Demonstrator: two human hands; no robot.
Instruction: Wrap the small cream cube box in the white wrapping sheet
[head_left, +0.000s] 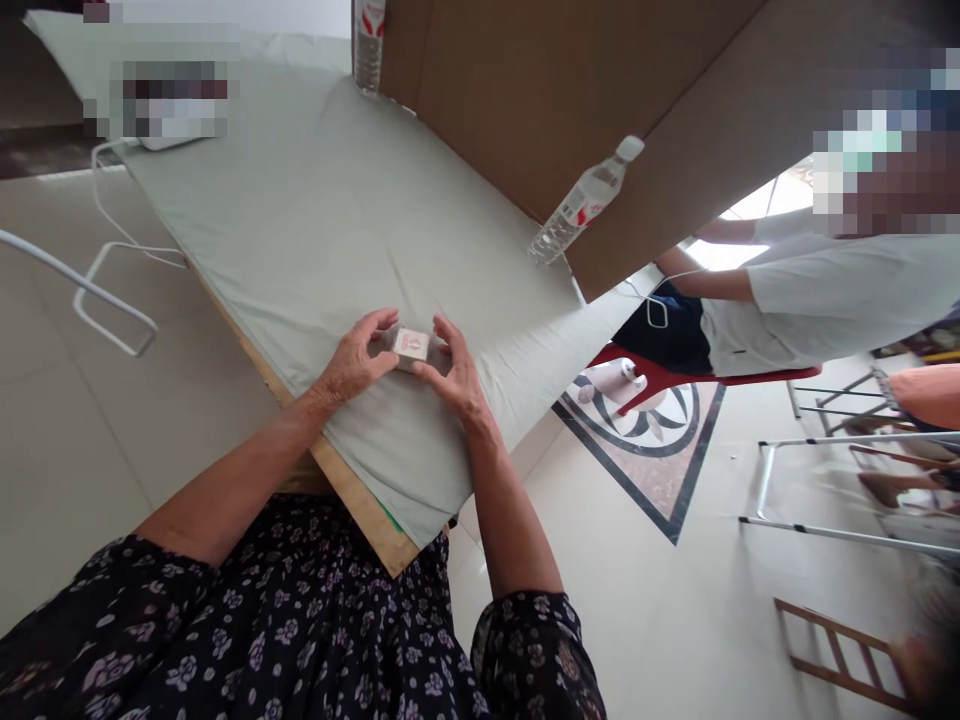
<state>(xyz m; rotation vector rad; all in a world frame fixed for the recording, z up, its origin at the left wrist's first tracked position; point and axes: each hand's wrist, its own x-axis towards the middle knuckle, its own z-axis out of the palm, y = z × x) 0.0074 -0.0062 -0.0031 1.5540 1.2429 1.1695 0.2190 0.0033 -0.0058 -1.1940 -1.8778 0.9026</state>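
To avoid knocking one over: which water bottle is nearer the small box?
The water bottle showing its white cap; the other bottle is farther, cut off by the picture's top edge.

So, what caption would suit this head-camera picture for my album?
The left hand and right hand curve around a small pale box with red print at a cloth-covered table.

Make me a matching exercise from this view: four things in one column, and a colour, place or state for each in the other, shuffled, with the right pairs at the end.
Column one
1. small box
2. nearer bottle
3. cardboard panel
4. seat

Column two
A. red, beneath the seated person in a white top
B. clear, with a white cap
C. between the left hand and the right hand
D. brown, standing on the table

Right pairs: 1-C, 2-B, 3-D, 4-A
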